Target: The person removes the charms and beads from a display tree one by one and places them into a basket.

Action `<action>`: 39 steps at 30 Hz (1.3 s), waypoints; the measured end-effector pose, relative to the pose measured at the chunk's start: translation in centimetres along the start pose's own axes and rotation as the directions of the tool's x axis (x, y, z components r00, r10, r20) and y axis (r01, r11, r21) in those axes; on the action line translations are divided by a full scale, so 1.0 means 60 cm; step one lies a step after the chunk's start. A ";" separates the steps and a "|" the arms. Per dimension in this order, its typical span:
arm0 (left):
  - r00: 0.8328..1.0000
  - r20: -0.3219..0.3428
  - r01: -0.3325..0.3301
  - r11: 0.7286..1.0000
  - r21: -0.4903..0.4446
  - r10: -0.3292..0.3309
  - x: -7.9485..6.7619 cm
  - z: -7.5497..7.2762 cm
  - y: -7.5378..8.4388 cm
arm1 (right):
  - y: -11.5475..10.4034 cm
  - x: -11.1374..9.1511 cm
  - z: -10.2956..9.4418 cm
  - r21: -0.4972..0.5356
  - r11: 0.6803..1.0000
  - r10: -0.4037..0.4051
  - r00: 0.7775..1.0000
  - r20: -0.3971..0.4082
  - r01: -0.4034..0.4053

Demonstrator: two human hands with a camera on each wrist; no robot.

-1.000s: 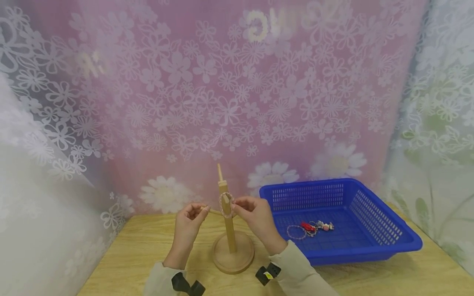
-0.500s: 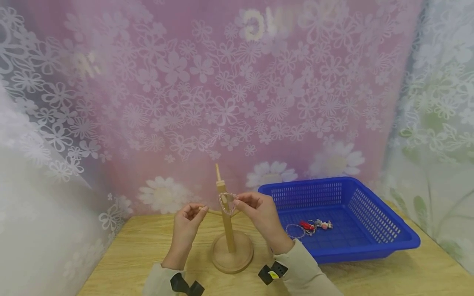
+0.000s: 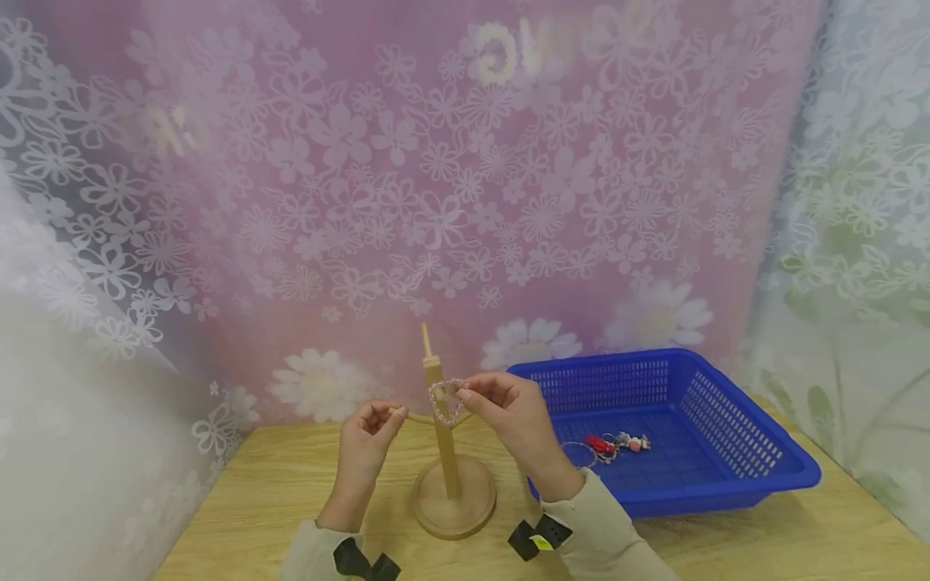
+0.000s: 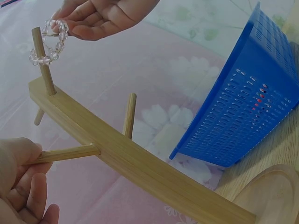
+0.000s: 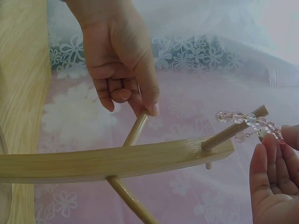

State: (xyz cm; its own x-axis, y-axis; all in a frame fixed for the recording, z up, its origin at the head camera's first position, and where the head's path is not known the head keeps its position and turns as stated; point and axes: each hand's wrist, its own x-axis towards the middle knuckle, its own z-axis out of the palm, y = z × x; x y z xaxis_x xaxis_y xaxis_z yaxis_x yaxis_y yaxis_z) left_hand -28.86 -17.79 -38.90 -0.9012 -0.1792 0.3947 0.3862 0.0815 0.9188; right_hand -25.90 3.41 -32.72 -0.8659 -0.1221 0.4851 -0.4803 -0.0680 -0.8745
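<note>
My left hand point(image 3: 366, 442) pinches the end of a wooden side peg point(image 4: 70, 154) on an upright wooden stand point(image 3: 448, 460) with a round base. A pink clear-beaded bracelet point(image 5: 252, 121) is pinched at one side by the thumb and fingertips of my right hand point(image 3: 519, 424). Both wrist views show its loop around the outer part of the upper peg point(image 4: 47, 79). From the head it has a heart-like outline in front of the post. Another side peg point(image 4: 130, 114) sticks out bare across from the one my left hand pinches.
To the right stands a blue plastic basket point(image 3: 734, 486) with perforated walls. In it lie another beaded bracelet point(image 3: 579, 446), a red tassel point(image 3: 601, 445) and a small figure charm point(image 3: 639, 443). A flowered curtain point(image 3: 407, 202) hangs behind the wooden table point(image 3: 240, 500).
My right hand has shifted slightly to the right. The bracelet has gone from a narrow upright oval to a wider, heart-like outline. My left hand keeps its pinch on the peg.
</note>
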 end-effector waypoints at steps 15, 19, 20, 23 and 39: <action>1.000 -0.006 0.010 1.000 0.002 -0.010 0.000 -0.002 0.002 | -0.023 -0.007 -0.004 0.045 0.996 -0.075 0.995 0.060 0.072; 1.000 -0.004 0.013 1.000 0.008 -0.013 0.001 -0.003 0.003 | -0.027 -0.008 -0.010 0.043 0.996 -0.085 0.994 0.075 0.082; 1.000 -0.002 0.012 1.000 0.008 -0.012 0.001 -0.003 0.003 | -0.027 -0.009 -0.013 0.043 0.996 -0.085 0.993 0.077 0.082; 1.000 0.010 0.028 1.000 0.003 -0.028 0.002 -0.004 0.002 | -0.026 -0.012 -0.023 0.042 0.997 -0.070 0.995 0.076 0.066; 1.000 0.012 0.022 1.000 0.006 -0.022 0.000 -0.003 0.001 | -0.004 -0.019 -0.100 -0.058 0.998 0.015 0.999 0.028 -0.013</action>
State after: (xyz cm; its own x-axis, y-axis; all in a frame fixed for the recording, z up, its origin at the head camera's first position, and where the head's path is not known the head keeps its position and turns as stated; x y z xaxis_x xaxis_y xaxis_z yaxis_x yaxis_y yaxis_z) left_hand -28.79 -17.95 -38.83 -0.9118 -0.1691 0.3741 0.3650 0.0831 0.9273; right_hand -25.65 9.50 -33.04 -0.8685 -0.1509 0.4721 -0.4764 -0.0084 -0.8792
